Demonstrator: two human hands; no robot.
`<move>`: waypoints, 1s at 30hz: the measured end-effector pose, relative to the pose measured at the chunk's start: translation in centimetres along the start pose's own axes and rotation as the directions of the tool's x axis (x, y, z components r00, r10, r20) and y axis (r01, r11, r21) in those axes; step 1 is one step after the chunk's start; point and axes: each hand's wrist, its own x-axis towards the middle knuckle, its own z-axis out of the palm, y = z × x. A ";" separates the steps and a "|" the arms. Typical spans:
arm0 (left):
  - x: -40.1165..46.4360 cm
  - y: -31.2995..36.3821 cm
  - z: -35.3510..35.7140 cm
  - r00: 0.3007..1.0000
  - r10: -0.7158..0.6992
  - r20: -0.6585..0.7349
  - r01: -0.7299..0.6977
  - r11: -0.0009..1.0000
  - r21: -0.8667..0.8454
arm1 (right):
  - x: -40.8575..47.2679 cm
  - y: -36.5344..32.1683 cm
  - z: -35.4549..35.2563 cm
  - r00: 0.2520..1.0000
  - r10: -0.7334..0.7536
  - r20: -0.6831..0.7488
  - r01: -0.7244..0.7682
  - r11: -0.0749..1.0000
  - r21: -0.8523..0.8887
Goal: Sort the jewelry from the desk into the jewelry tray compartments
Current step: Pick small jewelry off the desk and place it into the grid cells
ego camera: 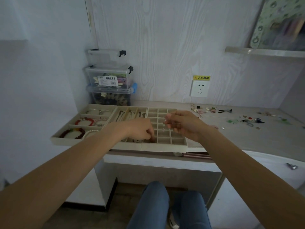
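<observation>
The jewelry tray [165, 147] sits at the desk's [231, 138] front left edge: bead bracelets [72, 133] in the left compartments, chains [130, 115] in the middle slots. The left hand [140, 129] curls fingers into a near grid cell; whether it holds anything, can't tell. The right hand [183, 123] pinches a tiny clear piece [165, 122] over the grid. Loose jewelry [214, 111] is scattered toward the desk's back right.

Beyond your left hand [140, 129] you see three clear boxes [109, 79] stacked against the wall. Up past your right hand [184, 124] sits a socket [199, 88] under a yellow sticker [201, 78]. Higher right runs a shelf [264, 52]. Below your hands, jeans [155, 205].
</observation>
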 end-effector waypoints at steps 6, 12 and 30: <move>0.1 -0.5 0.6 1.000 0.019 -0.022 -0.020 0.999 -0.035 | 0.1 0.2 0.0 1.000 0.014 0.005 -0.014 0.999 0.036; -0.5 0.0 0.4 0.996 0.005 -0.087 -0.011 0.997 -0.072 | 0.2 0.0 0.2 1.000 0.019 -0.001 -0.019 0.999 0.045; -1.0 1.7 -0.1 0.900 -0.260 -0.349 -0.073 0.701 -0.710 | -0.7 -0.4 1.0 0.998 -0.057 0.009 0.056 0.994 0.092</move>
